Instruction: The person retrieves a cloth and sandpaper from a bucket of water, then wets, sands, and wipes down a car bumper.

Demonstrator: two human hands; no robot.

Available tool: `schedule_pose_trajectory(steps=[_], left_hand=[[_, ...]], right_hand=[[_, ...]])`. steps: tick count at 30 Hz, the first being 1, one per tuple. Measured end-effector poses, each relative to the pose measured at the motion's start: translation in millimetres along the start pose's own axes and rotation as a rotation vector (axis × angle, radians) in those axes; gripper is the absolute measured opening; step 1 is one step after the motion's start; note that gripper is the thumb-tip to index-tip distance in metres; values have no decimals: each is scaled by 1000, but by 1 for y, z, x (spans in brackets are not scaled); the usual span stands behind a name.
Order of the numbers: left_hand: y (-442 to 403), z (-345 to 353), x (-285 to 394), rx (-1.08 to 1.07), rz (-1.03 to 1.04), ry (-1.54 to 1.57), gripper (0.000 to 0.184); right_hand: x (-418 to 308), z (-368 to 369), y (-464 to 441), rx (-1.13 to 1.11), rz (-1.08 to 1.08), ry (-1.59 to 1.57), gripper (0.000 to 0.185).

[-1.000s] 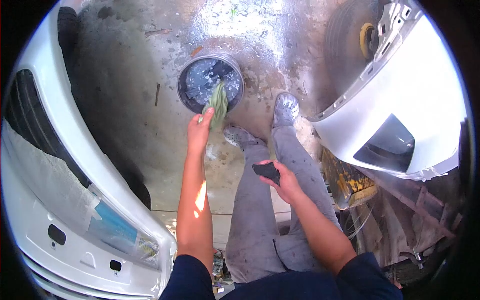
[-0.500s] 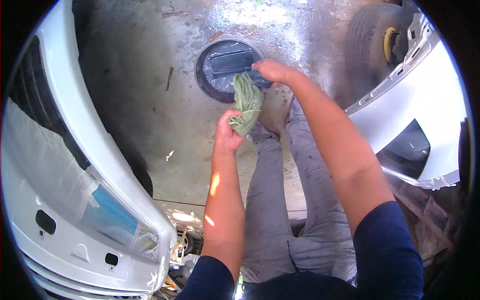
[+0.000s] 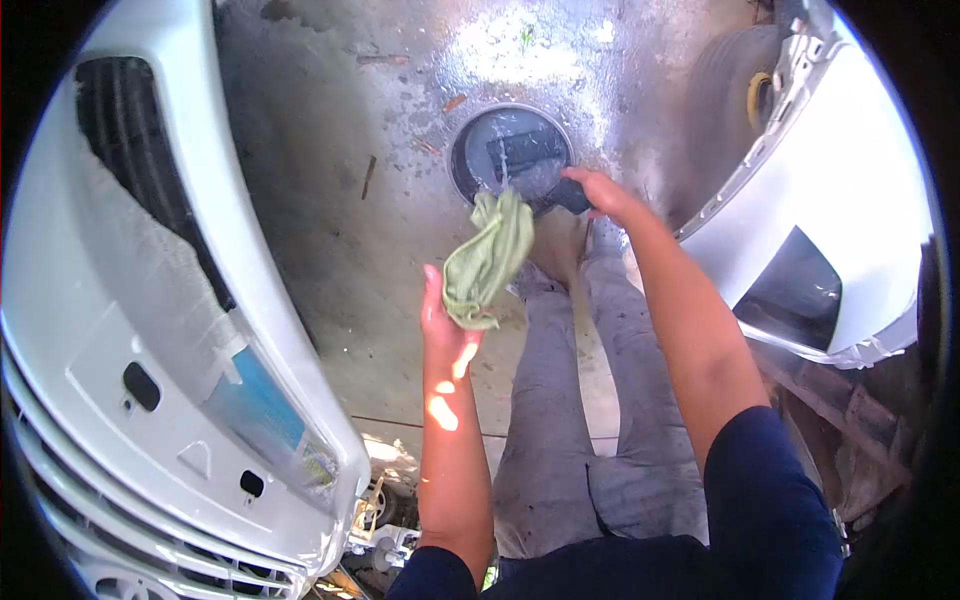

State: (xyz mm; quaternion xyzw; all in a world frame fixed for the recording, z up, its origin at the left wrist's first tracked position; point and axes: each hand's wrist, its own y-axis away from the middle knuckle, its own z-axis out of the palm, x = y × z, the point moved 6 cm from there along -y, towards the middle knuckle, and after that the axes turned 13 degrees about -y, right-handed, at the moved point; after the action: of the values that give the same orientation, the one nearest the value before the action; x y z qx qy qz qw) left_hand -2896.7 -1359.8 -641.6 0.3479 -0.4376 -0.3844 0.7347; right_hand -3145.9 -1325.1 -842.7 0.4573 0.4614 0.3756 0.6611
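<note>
Bucket [image 3: 453,160]: water [image 3: 482,148], dark piece [image 3: 535,148] | Floor [image 3: 390,210]: wet patches | Sides: pale car panels [image 3: 850,190] | Left hand [image 3: 445,312]: green cloth [image 3: 490,252] | Right hand [image 3: 602,192]: dark pad [image 3: 568,196]

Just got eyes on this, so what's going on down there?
The person's left hand has a wet green cloth near the bucket, with a thin streak of water at its upper end. The right hand grips a dark piece at the bucket's edge. Another dark item sits in the bucket's water.
</note>
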Motion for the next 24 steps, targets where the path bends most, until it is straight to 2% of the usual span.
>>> schedule_pose_trajectory(steps=[2, 3, 5, 8, 9, 11, 12, 13, 16, 18, 20, 21, 24], left_hand=[[33, 23, 12, 95, -4, -64, 55], [43, 33, 13, -226, 12, 40, 44], [68, 84, 22, -239, 23, 19, 39], [82, 163, 31, -121, 90, -311, 41], [78, 183, 29, -88, 109, -440, 43], [81, 236, 44, 53, 271, -725, 50], [83, 255, 53, 42, 357, -850, 54], [84, 273, 61, 33, 443, -974, 58], [115, 330, 95, 128, 744, -1507, 69], [131, 352, 116, 63, 811, -1628, 73], [129, 363, 136, -182, 741, -1457, 75], [135, 367, 147, -160, 728, -1486, 71], [147, 384, 176, 28, 800, -1464, 59]], right_hand=[[-9, -15, 29, 94, -93, -298, 50], [-20, -21, 45, 151, -132, -500, 48], [-48, -24, 74, 228, -211, -913, 46], [-103, -6, 109, 175, -292, -1074, 46], [-118, -3, 109, 97, -277, -1182, 44], [-167, 6, 146, 116, -425, -1104, 45], [-187, 8, 164, 133, -498, -1066, 45], [-203, 9, 175, 96, -507, -1060, 41], [-251, 8, 217, 253, -575, -857, 46], [-278, 23, 260, 214, -641, -880, 54], [-306, 29, 284, 133, -636, -898, 56], [-314, 25, 290, 176, -652, -850, 58], [-339, 26, 291, 46, -690, -967, 57]])
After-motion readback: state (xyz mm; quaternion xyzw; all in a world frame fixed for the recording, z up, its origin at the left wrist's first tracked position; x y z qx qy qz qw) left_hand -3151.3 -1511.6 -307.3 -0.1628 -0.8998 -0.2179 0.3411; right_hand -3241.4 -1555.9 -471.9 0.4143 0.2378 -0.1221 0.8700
